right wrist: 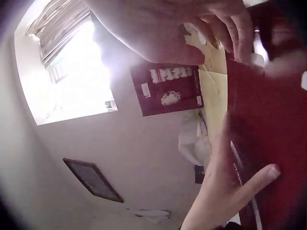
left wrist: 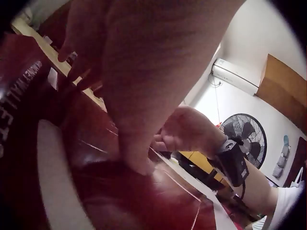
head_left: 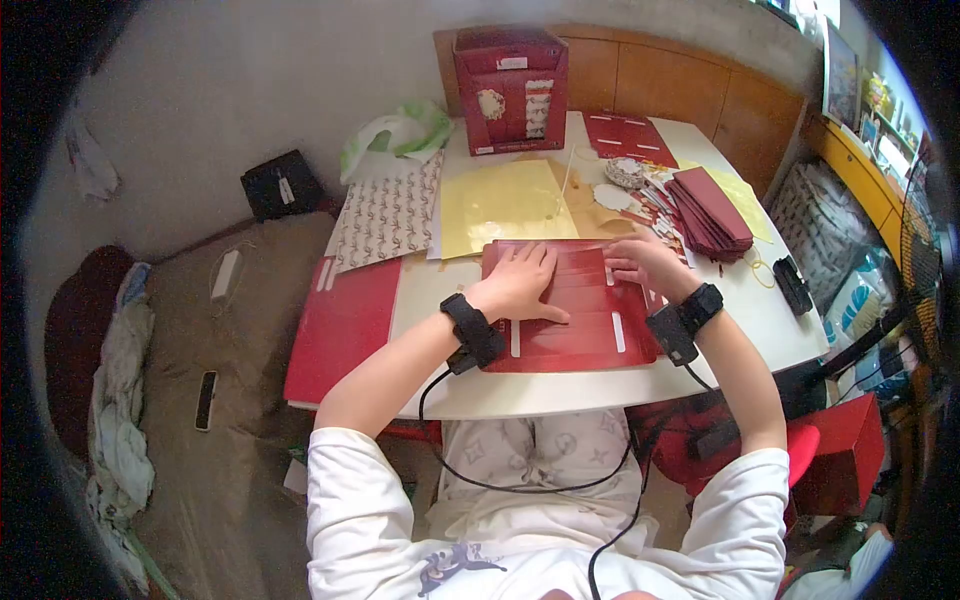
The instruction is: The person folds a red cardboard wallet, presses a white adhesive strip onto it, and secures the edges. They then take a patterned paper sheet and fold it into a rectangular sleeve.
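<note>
A glossy red card sheet (head_left: 575,345) with white slots and crease lines lies near the table's front edge. My left hand (head_left: 522,286) rests flat on its left part, fingers spread and thumb pointing right; the left wrist view shows this hand (left wrist: 139,81) large over the red surface. At the sheet's upper right edge, my right hand (head_left: 652,264) touches it with bent, relaxed fingers. In the right wrist view the right hand (right wrist: 177,33) has its fingertips on the sheet (right wrist: 273,120), and the left hand (right wrist: 230,187) lies below.
Another red sheet (head_left: 345,330) lies at left, beside a patterned sheet (head_left: 388,212). Yellow paper (head_left: 505,208) is behind my hands. A stack of dark red folded pieces (head_left: 708,215), loose scraps and a black object (head_left: 793,285) sit right. A dark red box (head_left: 511,90) stands at the back.
</note>
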The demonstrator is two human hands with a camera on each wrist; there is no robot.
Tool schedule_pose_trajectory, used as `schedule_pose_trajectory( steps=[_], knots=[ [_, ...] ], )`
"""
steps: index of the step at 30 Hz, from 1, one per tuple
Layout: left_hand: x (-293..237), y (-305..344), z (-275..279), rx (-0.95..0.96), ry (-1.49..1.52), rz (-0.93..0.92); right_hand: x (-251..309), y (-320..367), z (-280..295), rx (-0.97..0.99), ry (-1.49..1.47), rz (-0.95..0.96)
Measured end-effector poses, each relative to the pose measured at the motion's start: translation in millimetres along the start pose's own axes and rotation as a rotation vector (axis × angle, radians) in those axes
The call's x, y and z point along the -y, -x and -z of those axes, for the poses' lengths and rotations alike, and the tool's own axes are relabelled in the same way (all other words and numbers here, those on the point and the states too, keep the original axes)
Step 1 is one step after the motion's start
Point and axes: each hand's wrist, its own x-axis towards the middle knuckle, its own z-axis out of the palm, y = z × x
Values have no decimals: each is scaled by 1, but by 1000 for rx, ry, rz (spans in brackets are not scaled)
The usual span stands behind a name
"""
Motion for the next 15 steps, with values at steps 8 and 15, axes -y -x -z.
schedule_pose_trajectory(
  steps=[8, 15],
  knots=[
    [-4, 11, -10, -156, 10, -94, -9, -10, -12, 75, 774, 233],
    [-18, 22, -10, -324, -36, -102, -5, 1, -19, 129, 1118, 605]
  ],
)
